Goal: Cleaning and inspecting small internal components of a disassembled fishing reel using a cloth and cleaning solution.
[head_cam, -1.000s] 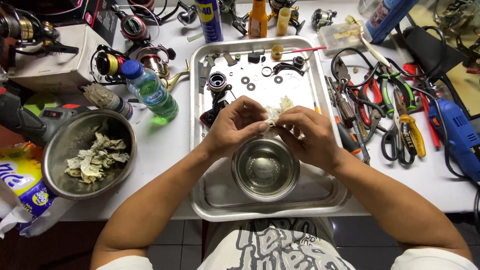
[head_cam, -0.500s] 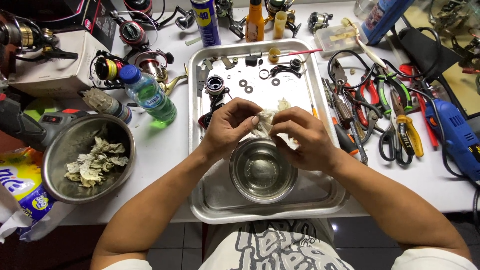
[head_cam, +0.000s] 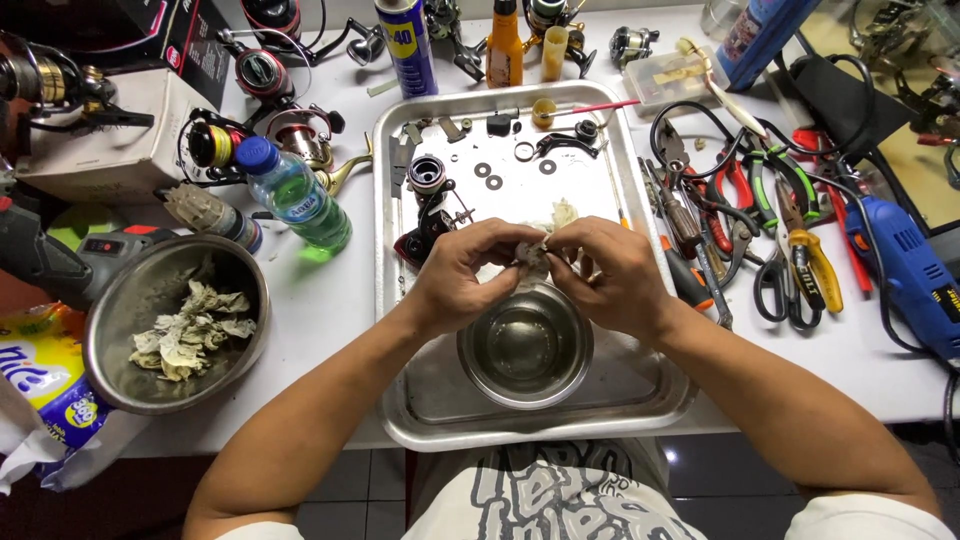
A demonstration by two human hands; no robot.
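Head view: crumpled tissue (head_cam: 533,252), no clear axis

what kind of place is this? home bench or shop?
Likely a hobby or repair bench for fishing reels: assembled spinning reels at the back, small reel parts on the metal tray, and pliers and cutters beside a blue rotary tool.

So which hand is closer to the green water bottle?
The left hand. It sits over the metal tray, on the side facing the green water bottle. The right hand is farther off, beyond the left one.
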